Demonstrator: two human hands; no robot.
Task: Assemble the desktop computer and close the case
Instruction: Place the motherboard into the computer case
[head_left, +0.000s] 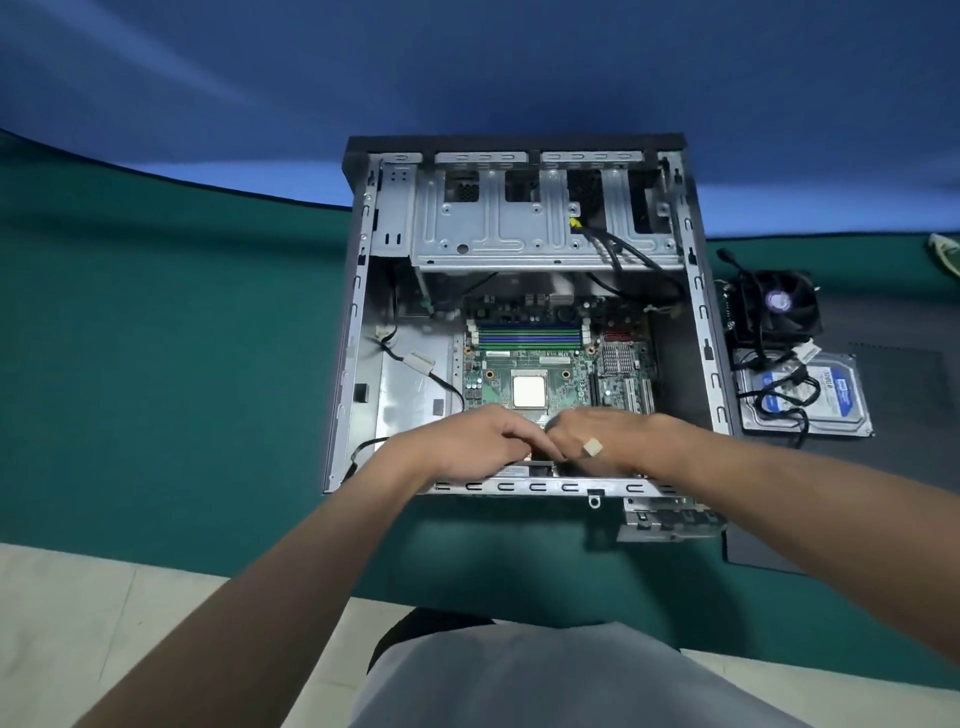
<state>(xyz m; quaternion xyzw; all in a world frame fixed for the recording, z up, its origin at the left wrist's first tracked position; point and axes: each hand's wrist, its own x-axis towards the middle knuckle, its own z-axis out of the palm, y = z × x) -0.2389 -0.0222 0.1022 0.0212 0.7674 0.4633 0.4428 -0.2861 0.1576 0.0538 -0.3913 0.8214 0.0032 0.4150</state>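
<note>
Case (519, 487) lies open on worktop (182, 338) for top access. Left hand (467, 441) and right hand (608, 441) meet at motherboard (550, 364) near edge; grip state hidden, cannot tell. Cooler (779, 306), hard drive (810, 400) wait outside.

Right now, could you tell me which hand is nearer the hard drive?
Right: the right hand sits left of the hard drive; the left hand lies farther left.
</note>
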